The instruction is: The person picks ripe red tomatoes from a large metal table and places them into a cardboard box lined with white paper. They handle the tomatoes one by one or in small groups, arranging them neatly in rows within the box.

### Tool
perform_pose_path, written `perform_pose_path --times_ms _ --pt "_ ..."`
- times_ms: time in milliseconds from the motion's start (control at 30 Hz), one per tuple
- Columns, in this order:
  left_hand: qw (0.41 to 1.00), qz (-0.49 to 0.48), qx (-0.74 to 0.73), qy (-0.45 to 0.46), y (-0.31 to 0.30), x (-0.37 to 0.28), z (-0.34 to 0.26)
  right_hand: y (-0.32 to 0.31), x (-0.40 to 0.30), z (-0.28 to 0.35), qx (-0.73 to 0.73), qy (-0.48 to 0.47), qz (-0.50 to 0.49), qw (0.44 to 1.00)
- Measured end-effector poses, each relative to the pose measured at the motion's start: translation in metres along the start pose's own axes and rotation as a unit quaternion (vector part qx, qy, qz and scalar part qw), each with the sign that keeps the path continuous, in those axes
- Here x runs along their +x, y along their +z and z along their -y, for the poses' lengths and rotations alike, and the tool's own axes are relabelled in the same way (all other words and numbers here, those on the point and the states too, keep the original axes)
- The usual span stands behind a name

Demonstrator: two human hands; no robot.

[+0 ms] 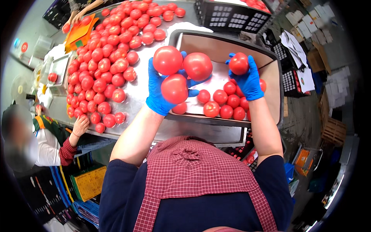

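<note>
My left hand [156,90], in a blue glove, cradles at least three large red tomatoes [174,88] near the left end of a black crate [280,95]. In its matching glove, my right hand [249,84] grips one tomato [238,63] over the crate's right part. Brown board and white paper line the crate. Several tomatoes [233,101] lie on that paper, mostly towards the near right; my right hand and forearm hide some of them. A large heap of tomatoes [107,63] covers the steel table [142,90] on the left.
A co-worker's hand [80,125] touches the heap at lower left. Across the table, another person's hands [76,19] hold tomatoes by an orange box [79,32]. A black ventilated crate [232,16] stands beyond mine. Stacked crates [288,82] sit at right.
</note>
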State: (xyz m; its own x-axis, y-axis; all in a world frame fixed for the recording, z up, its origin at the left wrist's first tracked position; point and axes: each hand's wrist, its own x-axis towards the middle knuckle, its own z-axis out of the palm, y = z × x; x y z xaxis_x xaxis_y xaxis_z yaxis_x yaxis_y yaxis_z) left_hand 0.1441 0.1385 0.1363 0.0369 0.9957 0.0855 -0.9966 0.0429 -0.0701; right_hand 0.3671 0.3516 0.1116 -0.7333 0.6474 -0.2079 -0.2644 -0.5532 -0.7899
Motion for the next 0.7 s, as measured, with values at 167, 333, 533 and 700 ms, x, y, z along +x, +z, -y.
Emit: perform_pose_path --times_ms 167,333,533,700 --pt "0.992 0.036 -0.100 0.066 -0.002 -0.061 -0.026 0.006 0.000 -0.010 -0.007 0.040 0.054 0.998" --pt "0.986 -0.062 -0.008 0.153 -0.012 -0.111 -0.045 0.063 -0.024 -0.009 -0.067 0.009 0.115 0.991" --pt "0.964 -0.108 0.078 0.229 -0.028 -0.173 -0.059 0.211 -0.040 -0.093 -0.195 0.010 0.192 0.962" --pt "0.943 -0.172 -0.027 0.284 -0.093 -0.213 -0.061 0.256 -0.046 -0.186 -0.536 -0.238 0.227 0.778"
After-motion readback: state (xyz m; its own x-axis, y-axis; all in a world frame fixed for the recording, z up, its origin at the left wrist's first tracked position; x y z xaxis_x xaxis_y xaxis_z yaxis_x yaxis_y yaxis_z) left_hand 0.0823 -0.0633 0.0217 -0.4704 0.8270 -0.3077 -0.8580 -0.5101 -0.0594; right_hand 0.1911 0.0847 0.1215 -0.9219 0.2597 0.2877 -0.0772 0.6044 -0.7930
